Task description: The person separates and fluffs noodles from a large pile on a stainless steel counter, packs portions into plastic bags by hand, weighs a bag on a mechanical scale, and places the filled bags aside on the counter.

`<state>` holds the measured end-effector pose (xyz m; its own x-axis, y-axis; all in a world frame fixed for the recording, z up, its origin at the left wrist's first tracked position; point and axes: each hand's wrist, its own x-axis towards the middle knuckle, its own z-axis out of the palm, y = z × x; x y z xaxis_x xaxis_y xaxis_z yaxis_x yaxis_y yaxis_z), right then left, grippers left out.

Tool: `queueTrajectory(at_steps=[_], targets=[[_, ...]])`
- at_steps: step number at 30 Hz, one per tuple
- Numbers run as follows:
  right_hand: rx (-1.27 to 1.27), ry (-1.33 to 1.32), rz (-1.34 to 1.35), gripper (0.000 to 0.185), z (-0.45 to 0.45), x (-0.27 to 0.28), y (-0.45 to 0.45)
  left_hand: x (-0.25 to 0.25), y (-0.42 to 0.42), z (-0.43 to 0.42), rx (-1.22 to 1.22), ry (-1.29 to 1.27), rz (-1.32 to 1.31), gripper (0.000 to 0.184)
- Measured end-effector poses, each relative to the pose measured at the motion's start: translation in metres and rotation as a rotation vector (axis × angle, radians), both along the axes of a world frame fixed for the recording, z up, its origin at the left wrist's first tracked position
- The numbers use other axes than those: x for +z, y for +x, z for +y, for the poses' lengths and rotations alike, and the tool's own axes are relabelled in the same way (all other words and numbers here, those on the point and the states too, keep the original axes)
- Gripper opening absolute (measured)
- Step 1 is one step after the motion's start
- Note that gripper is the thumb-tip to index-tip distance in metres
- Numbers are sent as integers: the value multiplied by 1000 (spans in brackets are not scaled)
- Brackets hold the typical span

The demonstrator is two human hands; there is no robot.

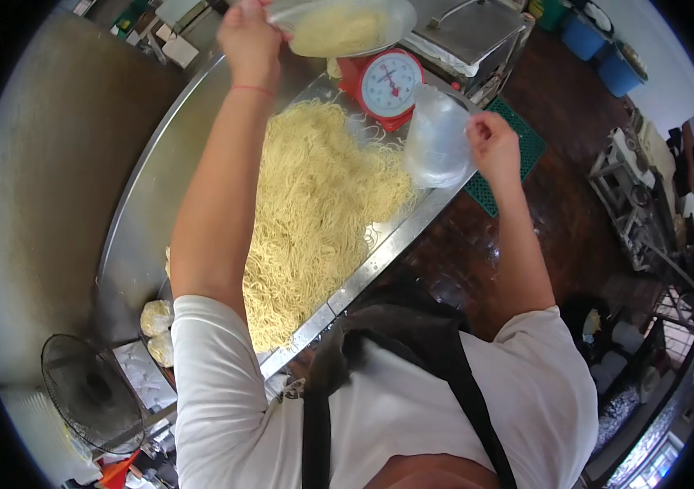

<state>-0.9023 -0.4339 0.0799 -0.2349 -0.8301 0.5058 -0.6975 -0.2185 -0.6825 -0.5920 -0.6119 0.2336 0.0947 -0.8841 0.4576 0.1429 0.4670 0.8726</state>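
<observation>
A large heap of thin yellow noodles [306,212] spreads over the metal table [387,251]. Behind it stands a red dial scale [392,84]. Above the scale, a shiny, pale oval holder [400,20], either a pan or a clear bag, contains more noodles [339,31]. My left hand [249,37] is closed at the holder's left edge; what its fingers grip is unclear. Clear plastic bags [436,143] lie by the table's right edge. Just right of them is my right hand [493,143], fingers curled together; any thin plastic between them is too small to tell.
Two wrapped bundles [156,318] sit at the lower left, near a round dark mesh strainer [90,391]. A green mat [518,155] lies on the floor beyond the table. Blue buckets [620,73] stand at the upper right, above a metal machine [628,175].
</observation>
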Motion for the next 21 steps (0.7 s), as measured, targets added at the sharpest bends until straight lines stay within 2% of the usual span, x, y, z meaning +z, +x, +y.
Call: queueTrajectory(at_steps=[1, 3, 4, 7, 8, 10, 12, 14, 16, 17, 18, 19, 20, 21], targets=[[11, 2, -26, 11, -3, 3, -1, 10, 10, 13, -26, -64, 79, 20], [77, 6, -128, 9, -11, 8, -4, 35, 36, 53, 112, -92, 31, 20], [115, 5, -180, 8, -16, 13, -2, 49, 57, 72, 53, -115, 96, 19], [87, 3, -410, 11, -30, 32, 4, 64, 104, 156, 125, -37, 101, 16], [20, 33, -349, 12, -42, 26, -2, 61, 128, 178, 176, 19, 96, 16], [-15, -21, -378, 11, -46, 26, -10, 45, 173, 228, 104, 121, 75, 14], [53, -299, -506, 11, -30, 64, 13, 25, 216, 284, 186, 278, 64, 13], [113, -390, -487, 10, -5, 104, 51, 3, 276, 346, 203, 375, -58, 13], [191, -445, -538, 10, 14, 129, 90, -11, 321, 404, 436, 410, -31, 11], [294, -431, -459, 13, 21, 132, 96, -18, 346, 428, 580, 344, -147, 11], [420, -461, -427, 16, 27, 136, 107, -20, 371, 457, 642, 420, -90, 12], [278, -376, -574, 15, 10, 114, 74, -23, 398, 482, 694, 448, -58, 12], [389, -366, -523, 15, 18, 121, 104, -28, 431, 504, 727, 478, -19, 13], [319, -398, -392, 16, 31, 123, 136, -31, 467, 524, 762, 492, 12, 12]])
